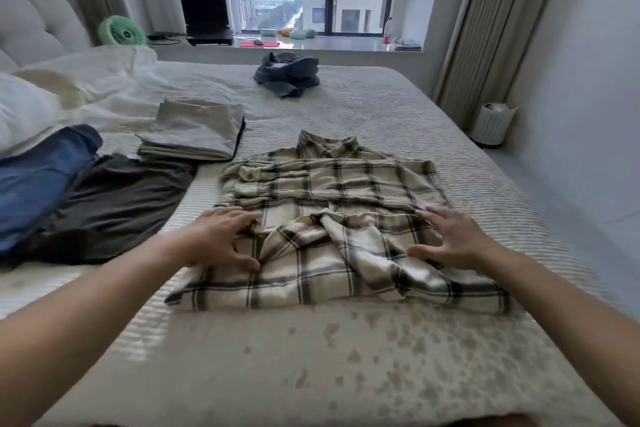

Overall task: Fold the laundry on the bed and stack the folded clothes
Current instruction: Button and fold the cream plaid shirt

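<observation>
The cream-and-brown plaid flannel shirt [332, 218] lies mid-bed [381, 107], collar away, sleeves crossed and rumpled over its lower half. Left hand [221, 239] and right hand [453, 243] rest spread-fingered on its side edges, gripping nothing. Recommended: flatten the sleeves first, then bring the hem squarely to the collar before stacking on the folded beige pile [194, 132].

A cream shirt [332, 218] is showing a dark plaid check. At nine o'clock a charcoal garment [114, 204] and a blue one [34, 180] are lying; at eleven, pale beige folded clothes [194, 132]; at twelve, a grey-blue heap [287, 74].
</observation>
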